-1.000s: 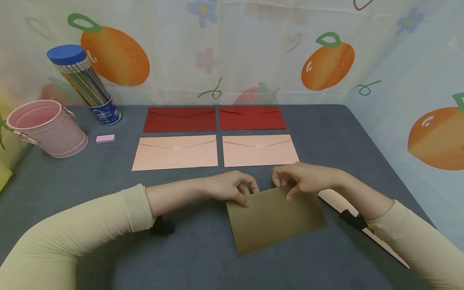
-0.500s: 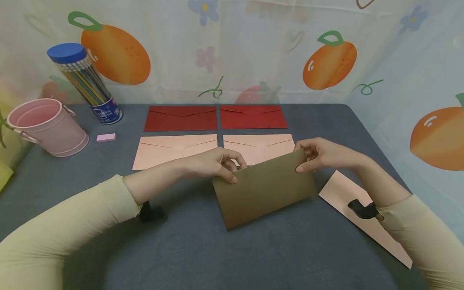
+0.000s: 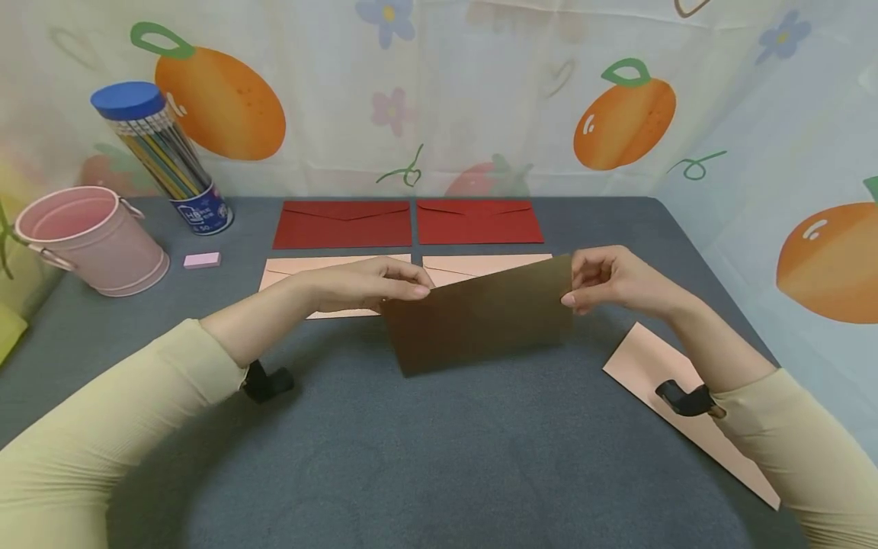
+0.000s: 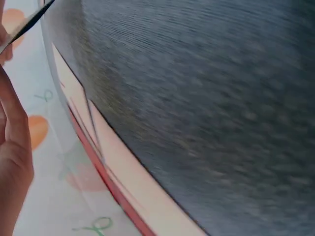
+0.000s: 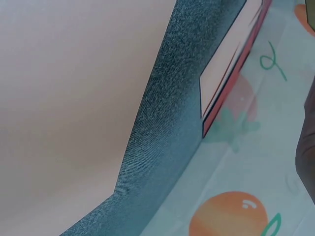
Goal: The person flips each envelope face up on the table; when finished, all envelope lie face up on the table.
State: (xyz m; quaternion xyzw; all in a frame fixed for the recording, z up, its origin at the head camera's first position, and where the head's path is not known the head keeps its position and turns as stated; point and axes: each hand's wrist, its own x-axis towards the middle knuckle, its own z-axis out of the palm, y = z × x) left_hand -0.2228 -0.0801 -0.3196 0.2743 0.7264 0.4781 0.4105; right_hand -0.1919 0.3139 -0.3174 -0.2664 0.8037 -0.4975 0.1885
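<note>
In the head view, an olive-brown envelope (image 3: 480,316) is held tilted above the table, its plain face toward me. My left hand (image 3: 357,286) pinches its top left corner between thumb and fingers. At the upper right corner, my right hand (image 3: 610,280) pinches it the same way. Behind it lie two pale pink envelopes, the left one (image 3: 295,267) and the right one (image 3: 480,264), both partly covered. Two red envelopes, left (image 3: 343,226) and right (image 3: 480,223), form the row beyond. Only the edge of the held envelope (image 4: 29,22) shows in the left wrist view.
Another pale pink envelope (image 3: 658,366) lies slanted on the grey table (image 3: 439,457), below my right forearm. At the back left stand a pink bucket (image 3: 96,248) and a blue-lidded tub of pencils (image 3: 161,152), with a pink eraser (image 3: 202,261) near them. A patterned curtain (image 3: 480,91) hangs behind.
The olive-brown envelope has moved away from me and to the left, and now covers part of the pink envelopes. Both hands travelled with it, and the right hand shifted to its right corner.
</note>
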